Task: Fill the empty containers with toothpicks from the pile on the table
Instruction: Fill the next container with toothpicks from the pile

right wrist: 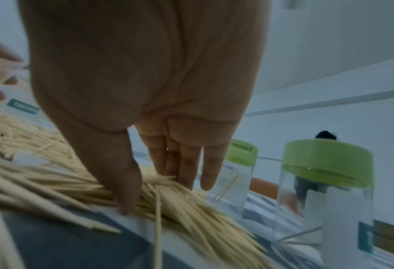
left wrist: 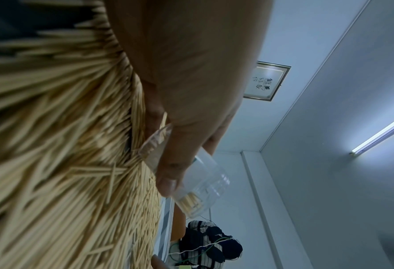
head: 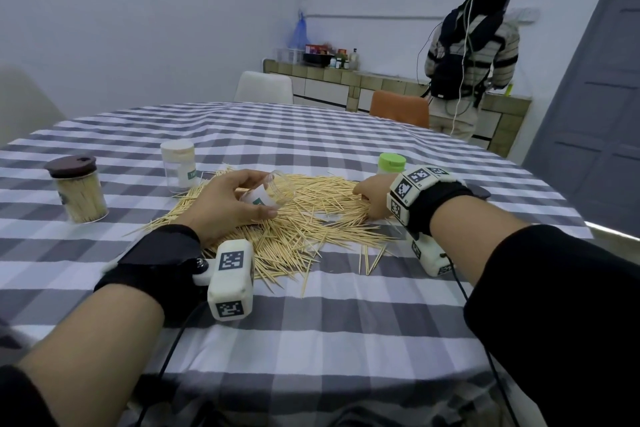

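Note:
A wide pile of toothpicks [head: 298,222] lies on the checked tablecloth [head: 346,305]. My left hand [head: 249,196] grips an open clear container [head: 277,189], tipped on its side over the pile with its mouth to the right. In the left wrist view my thumb [left wrist: 168,172] lies across the container [left wrist: 205,180], which has a few toothpicks [left wrist: 189,200] inside. My right hand [head: 372,198] is down on the pile's right side. There, thumb and fingers [right wrist: 184,163] pinch a bunch of toothpicks [right wrist: 191,205].
A brown-lidded jar [head: 78,189] full of toothpicks and a white-lidded jar [head: 178,165] stand at the left. Two green-lidded jars [right wrist: 242,152] [right wrist: 327,163], nearly empty, stand just beyond my right hand. Chairs [head: 398,111] and a person [head: 471,55] are past the far edge.

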